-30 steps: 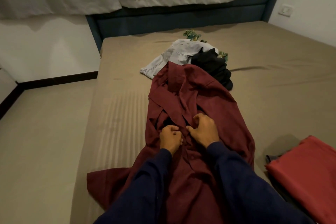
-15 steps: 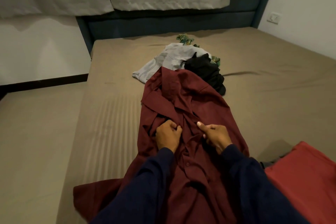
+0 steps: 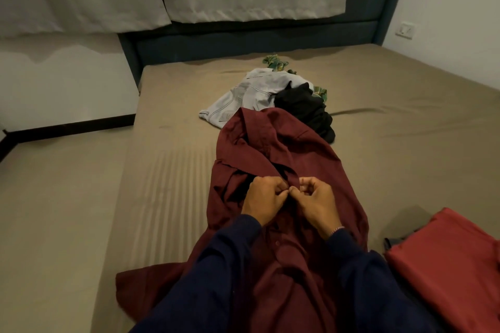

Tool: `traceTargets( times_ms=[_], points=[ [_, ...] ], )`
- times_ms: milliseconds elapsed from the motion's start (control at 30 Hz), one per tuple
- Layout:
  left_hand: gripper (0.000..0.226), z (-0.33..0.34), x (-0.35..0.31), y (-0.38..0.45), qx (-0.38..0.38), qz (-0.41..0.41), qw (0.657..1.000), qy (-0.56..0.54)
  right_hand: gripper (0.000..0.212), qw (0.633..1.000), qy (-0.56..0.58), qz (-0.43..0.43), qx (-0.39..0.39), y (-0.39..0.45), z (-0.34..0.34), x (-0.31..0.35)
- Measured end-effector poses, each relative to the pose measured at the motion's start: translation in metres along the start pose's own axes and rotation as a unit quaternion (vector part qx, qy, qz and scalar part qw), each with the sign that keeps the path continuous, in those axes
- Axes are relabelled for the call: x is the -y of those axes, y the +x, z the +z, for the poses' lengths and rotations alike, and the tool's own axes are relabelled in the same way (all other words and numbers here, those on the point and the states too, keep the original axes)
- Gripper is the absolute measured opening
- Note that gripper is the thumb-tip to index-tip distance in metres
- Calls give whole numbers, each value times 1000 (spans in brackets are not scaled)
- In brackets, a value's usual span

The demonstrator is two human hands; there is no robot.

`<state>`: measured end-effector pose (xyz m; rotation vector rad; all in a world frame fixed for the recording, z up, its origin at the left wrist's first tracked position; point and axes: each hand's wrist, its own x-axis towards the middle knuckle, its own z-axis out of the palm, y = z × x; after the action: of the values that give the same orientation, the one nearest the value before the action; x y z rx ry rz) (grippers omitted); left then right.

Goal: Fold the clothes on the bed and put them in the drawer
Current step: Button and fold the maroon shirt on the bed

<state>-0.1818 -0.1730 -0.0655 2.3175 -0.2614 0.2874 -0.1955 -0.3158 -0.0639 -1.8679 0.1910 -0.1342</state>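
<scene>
Maroon shirt (image 3: 284, 149), lt grey jeans (image 3: 243, 97), blk garment (image 3: 305, 108), tan sheet (image 3: 405, 130).

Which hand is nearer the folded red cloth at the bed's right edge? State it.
Right. The right hand pinches the maroon shirt on the side toward the folded red cloth; the left hand sits beyond it.

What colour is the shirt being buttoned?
Maroon shirt, dark red, clearest in the head view.

My bed (image 3: 405, 143) bears a maroon shirt (image 3: 284, 157), pale jeans (image 3: 243, 97), a black garment (image 3: 305, 108) and folded red cloth (image 3: 454, 265).
</scene>
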Motion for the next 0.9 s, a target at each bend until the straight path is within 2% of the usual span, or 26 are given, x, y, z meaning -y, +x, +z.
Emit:
traceTargets(
  times_ms=[133, 333, 533, 767, 900],
  points=[
    [10, -4, 9, -4, 24, -10, 998, -58, 22, 999, -40, -20, -1, 0, -3, 1],
    [9, -3, 12, -5, 35, -31, 997, -69, 28, 996, -84, -38, -4, -3, -4, 0],
    [10, -1, 12, -6, 18, -74, 994, -76, 23, 994, -79, -76, -3, -15, -1, -2],
    [11, -9, 12, -7, 57, -97, 987, -114, 27, 999, -3, -48, 20, -18, -2, -8],
    [12, -13, 11, -7, 61, -86, 989, -104, 37, 986, 151, 32, 57, -16, 0, -10]
  ],
)
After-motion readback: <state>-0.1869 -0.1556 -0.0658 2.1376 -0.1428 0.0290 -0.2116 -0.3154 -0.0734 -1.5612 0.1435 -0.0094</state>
